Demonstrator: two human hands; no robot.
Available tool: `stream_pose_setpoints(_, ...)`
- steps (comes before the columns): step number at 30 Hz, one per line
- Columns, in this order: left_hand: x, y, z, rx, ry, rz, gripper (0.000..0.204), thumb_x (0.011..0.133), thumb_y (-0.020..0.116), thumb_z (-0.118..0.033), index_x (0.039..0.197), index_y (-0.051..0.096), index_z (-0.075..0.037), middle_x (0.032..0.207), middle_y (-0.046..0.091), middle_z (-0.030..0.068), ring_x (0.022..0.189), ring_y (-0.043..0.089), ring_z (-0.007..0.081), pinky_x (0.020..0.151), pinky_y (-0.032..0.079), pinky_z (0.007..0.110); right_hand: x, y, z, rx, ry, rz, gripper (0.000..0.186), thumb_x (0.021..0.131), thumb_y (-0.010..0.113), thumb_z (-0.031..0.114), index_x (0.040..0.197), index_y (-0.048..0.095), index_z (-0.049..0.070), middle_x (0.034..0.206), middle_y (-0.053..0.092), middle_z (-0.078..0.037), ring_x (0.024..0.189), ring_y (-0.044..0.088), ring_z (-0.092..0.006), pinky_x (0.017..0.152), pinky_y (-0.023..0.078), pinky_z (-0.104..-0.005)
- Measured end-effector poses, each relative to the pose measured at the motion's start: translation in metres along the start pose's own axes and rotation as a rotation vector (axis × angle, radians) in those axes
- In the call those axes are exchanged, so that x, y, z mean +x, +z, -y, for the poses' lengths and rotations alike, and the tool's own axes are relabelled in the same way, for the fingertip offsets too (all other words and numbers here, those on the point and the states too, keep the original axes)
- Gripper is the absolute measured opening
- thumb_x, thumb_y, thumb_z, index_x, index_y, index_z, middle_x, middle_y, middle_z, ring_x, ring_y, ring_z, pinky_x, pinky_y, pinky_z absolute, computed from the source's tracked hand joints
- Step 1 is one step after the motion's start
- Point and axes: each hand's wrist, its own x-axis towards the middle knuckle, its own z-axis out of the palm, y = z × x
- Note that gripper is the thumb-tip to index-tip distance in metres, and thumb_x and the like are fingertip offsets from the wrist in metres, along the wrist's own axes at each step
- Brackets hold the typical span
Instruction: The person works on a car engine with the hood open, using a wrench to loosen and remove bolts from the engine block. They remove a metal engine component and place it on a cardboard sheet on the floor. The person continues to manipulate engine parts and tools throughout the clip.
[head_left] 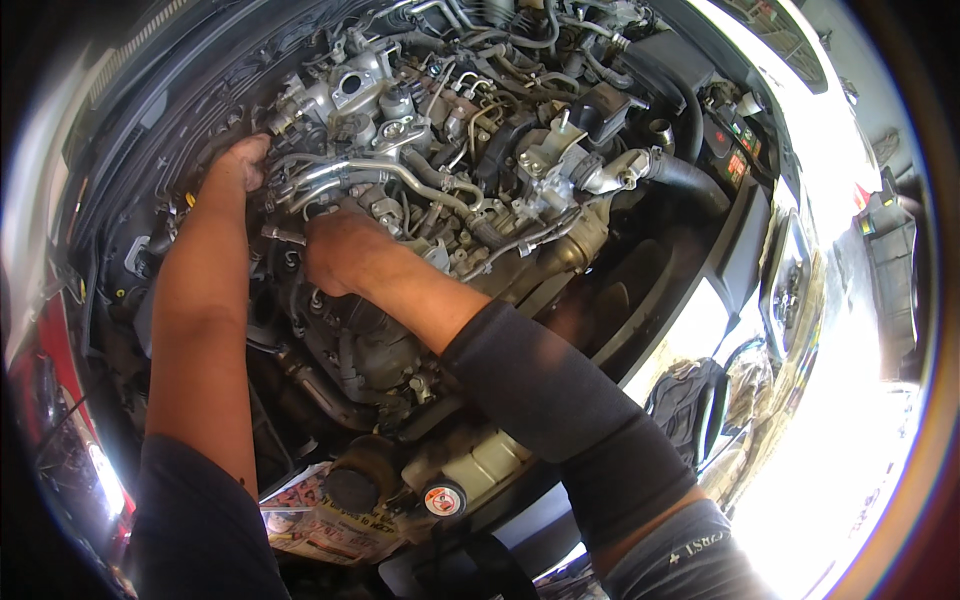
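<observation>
The engine (395, 130) fills the middle of the bay, with its pipes, hoses and metal fittings bare. My left hand (247, 162) reaches to its far left side, by the dark rear wall of the bay. The fingertips there go in among the parts and are hidden. Closer to me, my right hand (345, 252) is closed, knuckles up, just below the bent silver pipes (375, 172). A short silver metal piece (284, 236) sticks out to the left of that fist. Whether the fingers grip it is hidden.
A cream reservoir with a white cap (444, 499) and a dark round cap (350, 490) stand at the near edge. Printed paper (335, 530) lies beside them. A battery (733, 145) sits at the far right. A thick black hose (690, 183) curves toward the front panel.
</observation>
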Motion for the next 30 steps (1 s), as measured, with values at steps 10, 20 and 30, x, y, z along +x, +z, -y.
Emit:
stream_pose_setpoints(10, -0.036, 0.002, -0.008, 0.301, 0.259, -0.229, 0.018, 0.103, 0.064, -0.021, 0.112, 0.075, -0.010, 0.116, 0.068, 0.0067, 0.117, 0.064, 0.0231, 0.098, 0.058, 0.044, -0.001, -0.001, 0.003, 0.037, 0.017, -0.015, 0.035, 0.095, 0.071, 0.019, 0.123, 0.080, 0.000, 0.127, 0.079, -0.024, 0.124, 0.075, -0.0416, 0.103, 0.061, -0.0492)
stream_pose_setpoints(20, -0.411, 0.054, 0.066, 0.630, 0.883, -0.220, 0.029, 0.102, 0.064, -0.001, 0.130, 0.069, -0.003, 0.125, 0.077, 0.0211, 0.119, 0.075, 0.0360, 0.104, 0.057, 0.044, 0.013, 0.012, -0.012, -0.026, -0.027, 0.000, 0.044, 0.103, 0.065, 0.033, 0.126, 0.078, -0.002, 0.131, 0.076, -0.028, 0.127, 0.071, -0.0463, 0.109, 0.057, -0.0528)
stream_pose_setpoints(30, -0.715, 0.093, 0.204, 0.690, 0.644, 0.108, 0.039, 0.094, 0.067, 0.002, 0.131, 0.071, -0.007, 0.120, 0.075, 0.0188, 0.112, 0.073, 0.0382, 0.096, 0.058, 0.047, -0.006, -0.007, 0.003, 0.040, -0.212, -0.208, 0.055, 0.110, 0.056, 0.049, 0.140, 0.069, 0.004, 0.134, 0.073, -0.030, 0.125, 0.070, -0.0497, 0.109, 0.054, -0.0582)
